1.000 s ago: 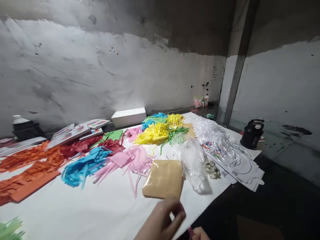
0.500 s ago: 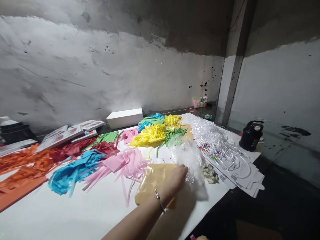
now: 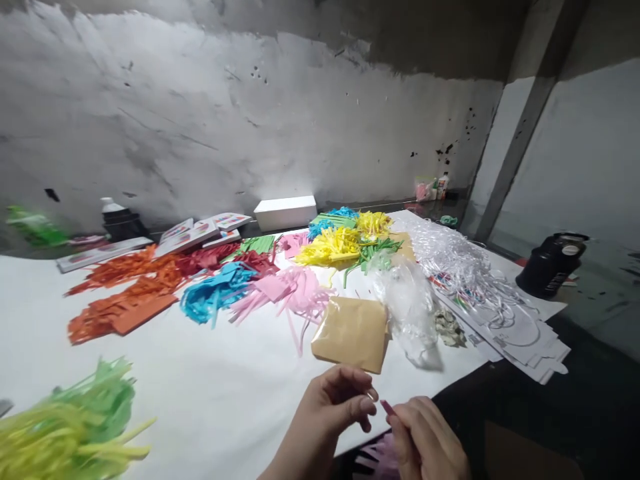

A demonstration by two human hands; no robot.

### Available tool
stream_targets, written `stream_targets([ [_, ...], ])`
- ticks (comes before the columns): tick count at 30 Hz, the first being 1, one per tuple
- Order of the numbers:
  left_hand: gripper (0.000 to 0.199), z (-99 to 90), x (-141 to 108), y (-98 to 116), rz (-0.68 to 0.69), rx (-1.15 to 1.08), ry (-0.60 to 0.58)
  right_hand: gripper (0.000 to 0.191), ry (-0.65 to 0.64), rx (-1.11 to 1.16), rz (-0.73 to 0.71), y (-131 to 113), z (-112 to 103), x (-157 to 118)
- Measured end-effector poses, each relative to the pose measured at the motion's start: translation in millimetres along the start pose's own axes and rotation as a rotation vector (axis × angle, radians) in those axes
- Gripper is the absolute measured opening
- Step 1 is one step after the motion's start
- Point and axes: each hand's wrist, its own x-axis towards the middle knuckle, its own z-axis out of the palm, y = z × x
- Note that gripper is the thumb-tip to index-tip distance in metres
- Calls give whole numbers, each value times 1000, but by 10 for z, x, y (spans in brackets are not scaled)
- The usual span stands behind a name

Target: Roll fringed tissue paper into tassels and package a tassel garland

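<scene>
My left hand (image 3: 335,413) is raised over the front edge of the white paper, its thumb and fingers pinched on something small and shiny that I cannot make out. Close beside it on the right, my right hand (image 3: 427,437) grips a rolled pink strip (image 3: 387,407), whose tip points at my left fingertips. Pink fringed paper (image 3: 381,457) shows below my hands. Just beyond them lies a brown packet (image 3: 351,333), with a crumpled clear plastic bag (image 3: 410,310) on its right.
Fringed paper in orange (image 3: 125,307), blue (image 3: 217,293), pink (image 3: 293,290) and yellow (image 3: 330,247) spreads across the table. Yellow-green strips (image 3: 70,427) lie front left. White strings (image 3: 450,247), flat white cards (image 3: 520,347) and a black bottle (image 3: 553,263) are at right.
My left hand has drawn back from the plastic bag toward me. My right hand has risen into view with the pink strip. The view has swung left.
</scene>
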Motion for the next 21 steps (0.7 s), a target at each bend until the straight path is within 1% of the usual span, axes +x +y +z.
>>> stream_targets([
  [1, 31, -37, -67, -13, 8, -4, 18, 18, -31, -1, -45, -45, 39, 21],
  [3, 31, -119, -169, -29, 29, -11, 56, 20, -38, 26, -83, -121, 128, 15],
  [6, 31, -239, -297, -34, 40, -33, 84, 23, -48, 93, -59, -213, 245, -58],
  [8, 31, -302, -378, -30, 36, -38, 95, 24, -88, 128, -67, -269, 289, -93],
  [11, 31, -376, -476, -20, 37, -42, 122, 26, -105, 167, -90, -356, 297, -87],
  [16, 33, -483, -591, -4, 42, -31, 142, 22, -254, 152, -78, -486, 264, -34],
  [18, 32, -519, -636, 1, 58, -5, 140, 23, -275, 154, -72, -506, 280, -42],
  [21, 25, -556, -702, 4, 117, 63, 120, 26, -283, 170, -94, -502, 319, -65],
])
